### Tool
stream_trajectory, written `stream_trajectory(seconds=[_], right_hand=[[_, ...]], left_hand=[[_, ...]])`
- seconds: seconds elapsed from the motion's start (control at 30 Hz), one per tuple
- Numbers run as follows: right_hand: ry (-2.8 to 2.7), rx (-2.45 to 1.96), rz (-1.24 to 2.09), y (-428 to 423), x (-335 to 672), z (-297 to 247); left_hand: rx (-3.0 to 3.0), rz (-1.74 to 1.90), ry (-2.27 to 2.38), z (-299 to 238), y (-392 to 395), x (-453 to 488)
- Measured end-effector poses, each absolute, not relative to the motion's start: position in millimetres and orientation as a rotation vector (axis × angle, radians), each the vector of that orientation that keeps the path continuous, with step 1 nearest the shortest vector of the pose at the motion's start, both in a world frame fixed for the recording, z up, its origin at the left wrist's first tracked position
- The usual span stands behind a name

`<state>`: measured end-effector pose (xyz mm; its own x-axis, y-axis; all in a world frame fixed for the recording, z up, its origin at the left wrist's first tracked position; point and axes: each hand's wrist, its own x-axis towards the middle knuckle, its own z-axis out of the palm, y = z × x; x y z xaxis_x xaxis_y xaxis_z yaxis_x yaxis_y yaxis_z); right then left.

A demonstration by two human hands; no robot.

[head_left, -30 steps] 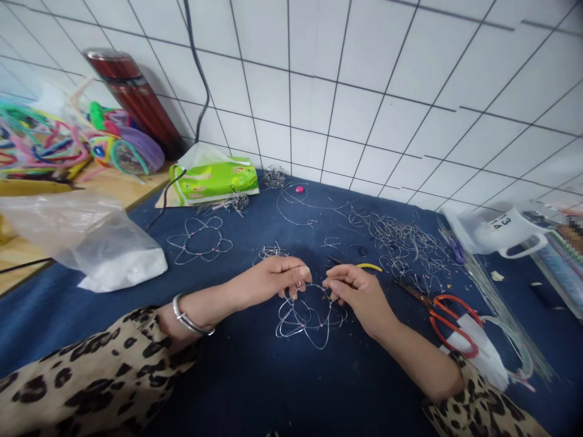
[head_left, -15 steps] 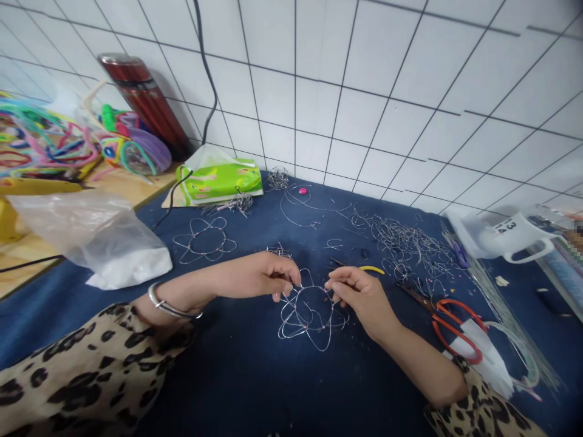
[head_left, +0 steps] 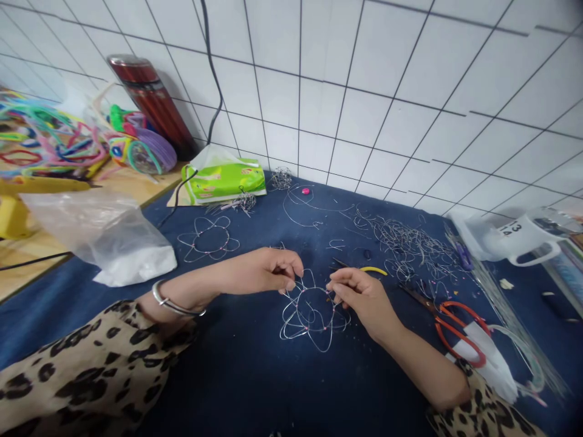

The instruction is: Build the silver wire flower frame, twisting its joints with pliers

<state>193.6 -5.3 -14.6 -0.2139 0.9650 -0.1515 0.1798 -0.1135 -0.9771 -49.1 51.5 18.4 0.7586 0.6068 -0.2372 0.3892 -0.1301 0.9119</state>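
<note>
Between my two hands is a flower-shaped wire frame point(head_left: 314, 329), a ring with looped petals and small pink beads along it. My left hand point(head_left: 276, 271) pinches its upper left part, thumb against fingers. On the upper right side, my right hand point(head_left: 359, 294) grips the wire between thumb and fingertips. A second wire flower point(head_left: 210, 238) lies flat on the dark blue cloth, beyond my left forearm. Just behind my right hand rest pliers with a yellow handle point(head_left: 374, 271), partly hidden.
Orange-handled scissors point(head_left: 462, 331) lie right, near straight wires point(head_left: 510, 309) and a white mug point(head_left: 531, 237). Tangled wire scraps point(head_left: 405, 240) spread behind. Leftward are a plastic bag point(head_left: 132, 261), green tissue pack point(head_left: 223, 182), red thermos point(head_left: 155, 106) and yellow glue gun point(head_left: 13, 209).
The view has shifted slightly, so most things appear a little further right. Both hands keep their places on the wire flower; the left fingers have curled in slightly.
</note>
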Motion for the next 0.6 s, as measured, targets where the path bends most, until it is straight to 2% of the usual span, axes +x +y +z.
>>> stream_trajectory(seconds=[0.6], right_hand=[[-1.494, -1.266, 1.402, -5.0, 194.7, -16.4]], left_hand=[[1.754, 0.287, 0.770, 14.7, 50.4, -43.7]])
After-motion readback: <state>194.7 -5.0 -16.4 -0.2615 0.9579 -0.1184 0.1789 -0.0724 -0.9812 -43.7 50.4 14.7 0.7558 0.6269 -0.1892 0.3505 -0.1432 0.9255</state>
